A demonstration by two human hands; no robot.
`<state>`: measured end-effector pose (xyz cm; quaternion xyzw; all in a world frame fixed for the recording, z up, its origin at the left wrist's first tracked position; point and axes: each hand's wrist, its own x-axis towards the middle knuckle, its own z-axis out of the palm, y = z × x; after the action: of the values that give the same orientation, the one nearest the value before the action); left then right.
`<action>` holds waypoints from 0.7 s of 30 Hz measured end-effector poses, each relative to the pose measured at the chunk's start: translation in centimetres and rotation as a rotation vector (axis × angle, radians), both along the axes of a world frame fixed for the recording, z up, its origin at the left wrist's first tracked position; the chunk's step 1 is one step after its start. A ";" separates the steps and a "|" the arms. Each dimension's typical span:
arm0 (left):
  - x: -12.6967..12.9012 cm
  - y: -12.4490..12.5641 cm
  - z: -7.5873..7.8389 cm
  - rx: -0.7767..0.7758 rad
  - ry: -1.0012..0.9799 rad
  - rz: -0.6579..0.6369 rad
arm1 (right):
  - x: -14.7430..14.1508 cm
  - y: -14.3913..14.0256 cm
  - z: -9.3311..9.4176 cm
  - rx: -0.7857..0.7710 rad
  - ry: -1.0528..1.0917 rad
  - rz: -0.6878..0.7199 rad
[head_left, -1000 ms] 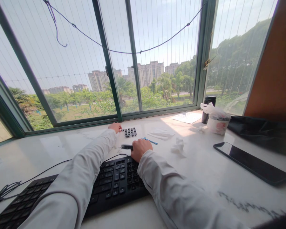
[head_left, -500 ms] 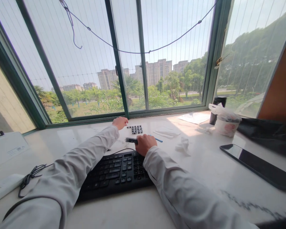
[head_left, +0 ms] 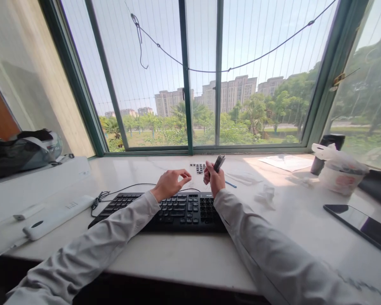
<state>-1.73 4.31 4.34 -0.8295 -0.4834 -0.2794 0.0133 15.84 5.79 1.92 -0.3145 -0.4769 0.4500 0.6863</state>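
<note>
Head camera: my right hand (head_left: 214, 180) grips a small dark tool (head_left: 219, 162), its long axis tilted up and away above the keyboard (head_left: 165, 209), while my left hand (head_left: 169, 184) hovers just beside it, fingers loosely curled, holding nothing.

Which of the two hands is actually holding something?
The right hand: it grips a small dark tool upright above the keyboard. The left hand hovers with fingers curled.
</note>
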 end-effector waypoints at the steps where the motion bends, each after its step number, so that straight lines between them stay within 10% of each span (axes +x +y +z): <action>1: 0.1 -0.6 -0.5 -0.014 -0.057 -0.024 | -0.2 0.0 0.1 -0.021 0.125 0.065; 11: 0.6 -2.0 -2.4 -0.421 -0.334 -0.286 | -1.7 -2.4 1.7 -0.115 0.382 0.294; 21: 0.2 -1.8 -3.0 -0.221 -0.163 -0.217 | -1.8 -2.0 0.8 -0.074 0.260 0.211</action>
<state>-1.51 2.48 1.30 -0.8478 -0.4183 -0.2908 -0.1474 14.05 3.82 2.68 -0.2268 -0.3975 0.5738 0.6792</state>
